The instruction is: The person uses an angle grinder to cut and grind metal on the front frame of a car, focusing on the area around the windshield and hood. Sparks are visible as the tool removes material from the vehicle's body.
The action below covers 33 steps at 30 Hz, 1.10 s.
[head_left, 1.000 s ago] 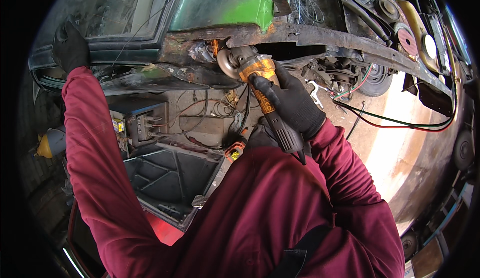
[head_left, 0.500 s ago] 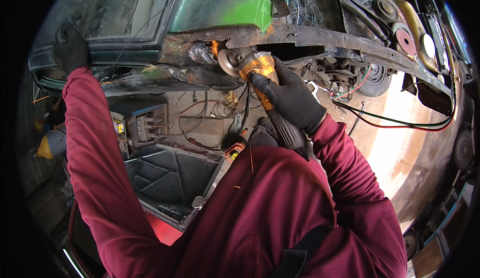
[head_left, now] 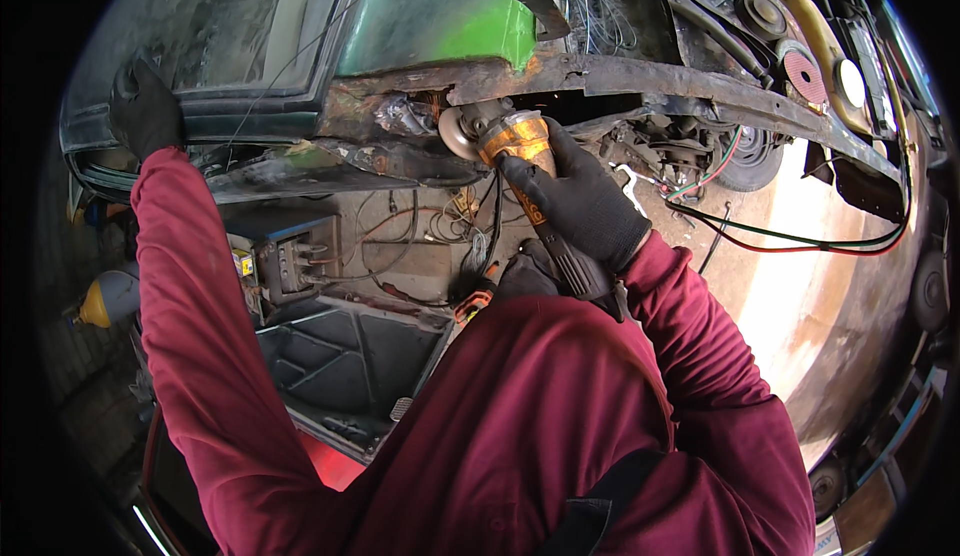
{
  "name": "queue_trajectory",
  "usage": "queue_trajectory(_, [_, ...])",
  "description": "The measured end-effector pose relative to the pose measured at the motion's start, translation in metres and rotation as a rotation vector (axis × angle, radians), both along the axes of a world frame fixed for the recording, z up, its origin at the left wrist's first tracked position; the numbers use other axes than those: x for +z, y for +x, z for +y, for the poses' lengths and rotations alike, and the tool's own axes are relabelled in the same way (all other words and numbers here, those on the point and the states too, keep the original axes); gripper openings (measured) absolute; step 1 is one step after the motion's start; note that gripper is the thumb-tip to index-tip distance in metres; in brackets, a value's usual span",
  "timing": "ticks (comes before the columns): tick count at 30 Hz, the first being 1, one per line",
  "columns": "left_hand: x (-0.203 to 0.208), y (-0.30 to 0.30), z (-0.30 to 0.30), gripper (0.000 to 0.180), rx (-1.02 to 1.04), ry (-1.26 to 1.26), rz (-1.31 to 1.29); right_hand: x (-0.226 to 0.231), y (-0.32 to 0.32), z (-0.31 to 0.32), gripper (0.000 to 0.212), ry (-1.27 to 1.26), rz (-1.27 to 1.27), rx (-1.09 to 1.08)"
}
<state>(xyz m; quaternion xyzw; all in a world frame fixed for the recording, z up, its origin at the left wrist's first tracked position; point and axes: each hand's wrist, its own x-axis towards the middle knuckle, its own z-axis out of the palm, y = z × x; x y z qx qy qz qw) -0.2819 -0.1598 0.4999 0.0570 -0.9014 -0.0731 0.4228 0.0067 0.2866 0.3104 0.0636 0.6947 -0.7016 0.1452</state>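
Observation:
An angle grinder, with an orange head and a dark body, is gripped in my right hand, gloved in black. Its cutting disc meets the rusty sill of a car body, beside a crumpled, torn patch of metal. Faint orange sparks show behind the disc. Far to the left, my left hand, also in a black glove, rests against the lower edge of the dark car door. Its fingers are slightly apart; part of them is hard to see.
Below the car stand a welding machine and tangled cables. A dark ribbed panel lies near my leg. Red and green hoses loop at the right, near a wheel. A yellow-and-grey cylinder lies at far left.
The bright sparks at the disc have dimmed, and stray sparks near my leg and at far left are gone. The grinder and both hands have barely shifted.

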Motion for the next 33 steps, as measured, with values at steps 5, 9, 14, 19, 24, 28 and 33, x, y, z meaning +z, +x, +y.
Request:
queue_trajectory(5, [-0.0009,-0.0002,0.0005,0.054,-0.009,-0.034,0.042,0.0037,0.0008,-0.0006,0.065,-0.031,0.014,0.001])
queue_trajectory(9, [-0.0005,0.0014,0.0026,0.054,-0.02,-0.031,0.051,0.0063,0.0008,-0.0018,0.059,-0.047,0.043,0.007])
queue_trajectory(14, [-0.0006,0.0021,0.004,0.056,-0.009,-0.003,0.045,0.0064,-0.0007,-0.002,0.057,-0.022,0.001,0.008])
queue_trajectory(19, [-0.0014,0.0003,-0.0006,0.057,0.011,-0.017,0.049,0.005,-0.0015,-0.0015,0.06,-0.048,0.03,0.013])
queue_trajectory(24, [0.0003,-0.0029,-0.0048,0.059,-0.002,-0.027,0.014,0.0039,-0.0033,-0.001,0.064,0.003,0.056,0.013])
queue_trajectory(28, [-0.0007,-0.0011,-0.0028,0.059,-0.006,-0.011,0.017,0.0024,-0.0031,0.0009,0.071,-0.023,0.048,0.034])
queue_trajectory(33, [0.0005,0.0007,0.0005,0.057,-0.034,0.016,-0.023,-0.003,-0.0014,0.0031,0.085,0.117,-0.01,0.029])
